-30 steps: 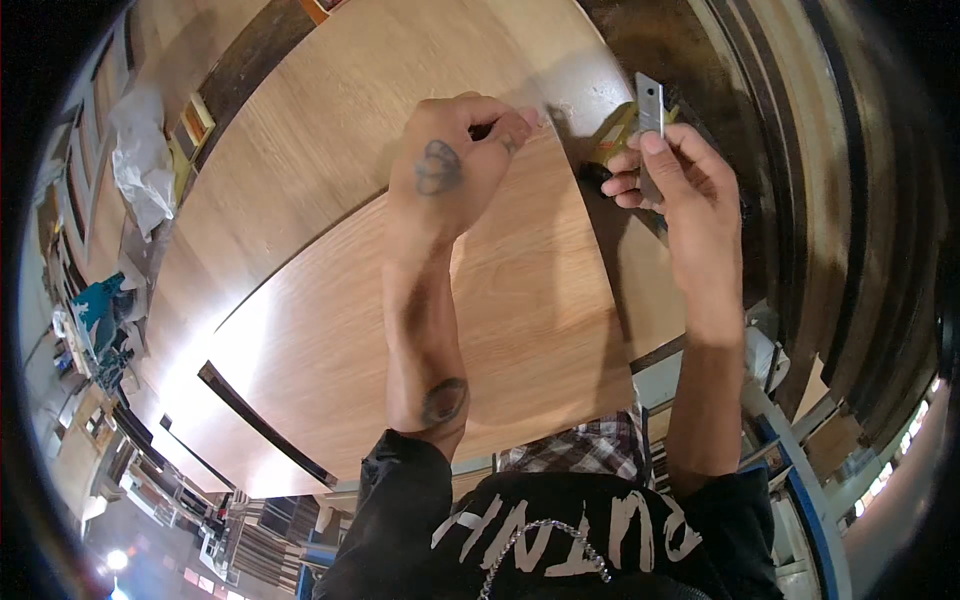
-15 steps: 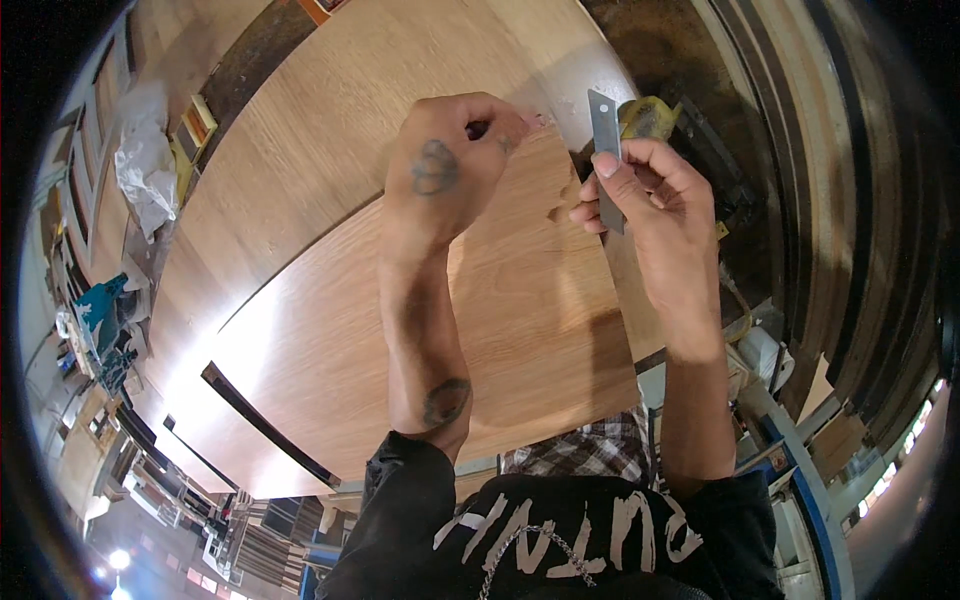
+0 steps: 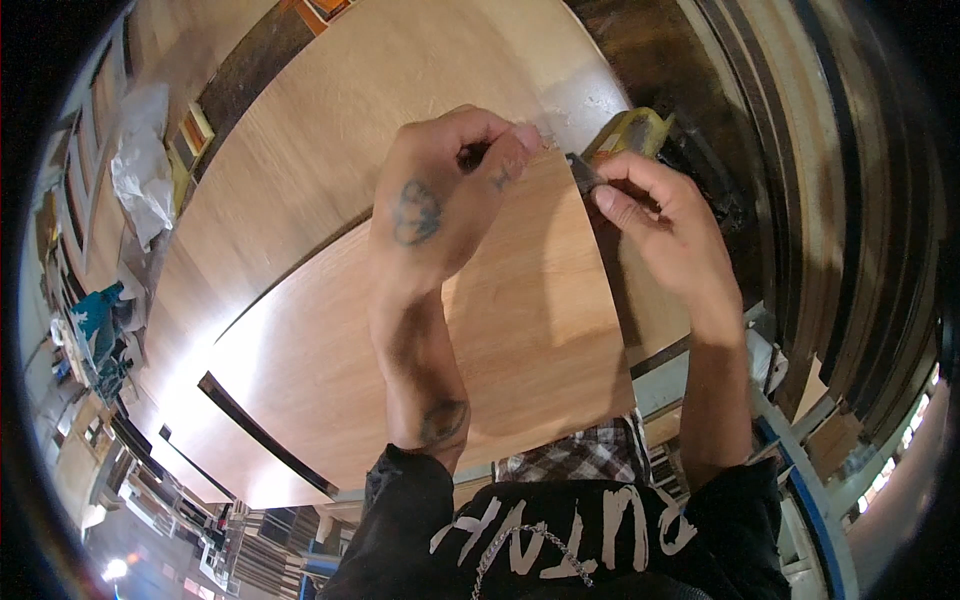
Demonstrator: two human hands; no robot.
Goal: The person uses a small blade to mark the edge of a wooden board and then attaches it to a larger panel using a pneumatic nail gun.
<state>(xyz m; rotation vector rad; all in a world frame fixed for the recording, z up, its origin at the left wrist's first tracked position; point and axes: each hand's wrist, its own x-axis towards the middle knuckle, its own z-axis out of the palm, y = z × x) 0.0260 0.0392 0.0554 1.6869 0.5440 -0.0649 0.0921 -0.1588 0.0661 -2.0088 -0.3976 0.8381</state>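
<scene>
My left hand (image 3: 440, 195) is closed, thumb and forefinger pinched at the far right corner of a thin reddish-brown wood sheet (image 3: 530, 310); its other fingers are hidden. In my right hand (image 3: 670, 215) is a flat grey knife blade (image 3: 580, 173), gripped between thumb and fingers. The blade's far end is at the sheet's right edge, just below that corner. Beneath the sheet lies a larger pale wood panel (image 3: 330, 130), its surface showing beyond the sheet's far edge.
Just beyond my right hand sits a yellow roll of tape (image 3: 640, 130). Long dark strips (image 3: 850, 180) run along the right side. A crumpled clear plastic bag (image 3: 143, 165) and a teal cloth or bag (image 3: 98, 325) lie at the left.
The blade, held upright above the right edge before, is now tilted down to the sheet's edge near the corner. My left hand has shifted slightly nearer and left.
</scene>
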